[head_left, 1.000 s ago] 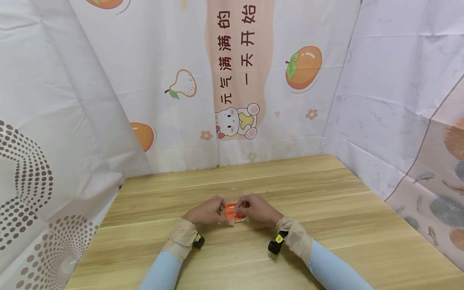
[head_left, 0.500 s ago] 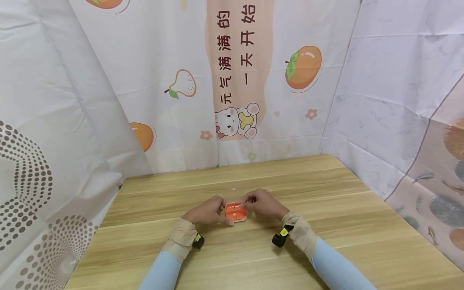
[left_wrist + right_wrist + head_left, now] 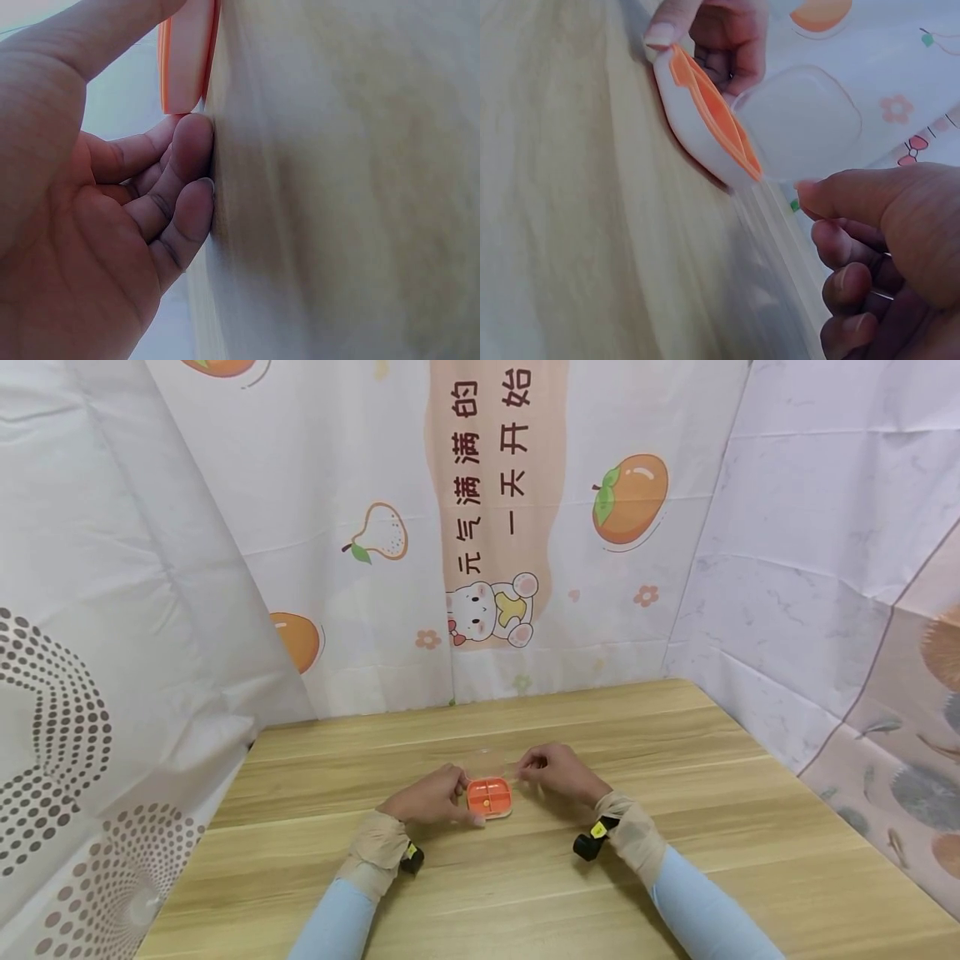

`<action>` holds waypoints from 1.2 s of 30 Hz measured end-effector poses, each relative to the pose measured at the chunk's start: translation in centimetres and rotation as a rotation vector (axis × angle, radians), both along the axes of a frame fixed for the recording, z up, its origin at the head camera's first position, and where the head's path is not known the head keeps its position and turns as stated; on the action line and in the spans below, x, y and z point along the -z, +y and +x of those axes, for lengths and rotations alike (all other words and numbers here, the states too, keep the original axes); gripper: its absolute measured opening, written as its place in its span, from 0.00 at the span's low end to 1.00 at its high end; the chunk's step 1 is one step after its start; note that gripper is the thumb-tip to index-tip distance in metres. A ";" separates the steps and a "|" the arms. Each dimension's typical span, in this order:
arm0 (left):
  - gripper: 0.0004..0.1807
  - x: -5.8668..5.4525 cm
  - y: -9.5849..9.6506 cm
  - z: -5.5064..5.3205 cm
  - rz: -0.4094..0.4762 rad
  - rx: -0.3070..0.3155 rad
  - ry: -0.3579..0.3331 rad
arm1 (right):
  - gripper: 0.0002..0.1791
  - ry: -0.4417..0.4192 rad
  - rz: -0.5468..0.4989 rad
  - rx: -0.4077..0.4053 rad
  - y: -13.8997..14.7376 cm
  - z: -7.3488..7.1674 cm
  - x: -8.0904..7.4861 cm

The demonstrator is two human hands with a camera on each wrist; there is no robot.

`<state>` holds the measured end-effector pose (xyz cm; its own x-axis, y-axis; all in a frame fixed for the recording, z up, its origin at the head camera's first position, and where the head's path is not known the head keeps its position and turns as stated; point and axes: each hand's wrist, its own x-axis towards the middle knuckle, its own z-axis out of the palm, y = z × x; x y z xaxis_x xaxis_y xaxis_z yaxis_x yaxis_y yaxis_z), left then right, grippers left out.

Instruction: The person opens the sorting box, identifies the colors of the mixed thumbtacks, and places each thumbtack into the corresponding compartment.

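An orange-and-white pill box with divided compartments rests on the wooden table, its clear lid standing open at the back. One small yellow pill lies near the middle divider. My left hand steadies the box from the left, thumb at the front edge and fingers behind, as the right wrist view shows. To the right of the box, my right hand hovers with loosely bent fingers and nothing visible in them. Its thumb tip is close to the lid's edge; contact cannot be told.
The wooden table reaches back to a printed fruit curtain. A marbled white curtain borders the right side, and a dotted white one the left. A black wrist camera sits under the right wrist.
My right hand has withdrawn from inside the pill box, moving right and away from me, uncovering the compartments and yellow pill. A tiny green item on the table is now hidden. The left hand stays put.
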<state>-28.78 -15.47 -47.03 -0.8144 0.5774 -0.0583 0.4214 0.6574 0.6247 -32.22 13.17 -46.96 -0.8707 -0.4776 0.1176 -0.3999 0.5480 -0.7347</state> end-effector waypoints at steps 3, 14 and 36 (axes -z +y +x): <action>0.35 0.0 0.0 0.1 0.000 0.002 -0.004 | 0.05 0.012 0.004 0.025 0.4 -0.2 0.2; 0.36 0.0 0.1 0.1 0.003 -0.001 -0.012 | 0.05 0.008 0.004 0.090 1.7 -0.9 0.4; 0.34 -0.2 0.0 0.1 0.019 0.004 -0.018 | 0.08 0.026 -0.012 0.189 4.7 -2.3 0.9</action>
<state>-28.66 -15.48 -46.85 -0.8109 0.5819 -0.0615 0.4128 0.6433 0.6448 -34.48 17.88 -47.90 -0.9413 -0.3042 0.1464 -0.3099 0.6065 -0.7322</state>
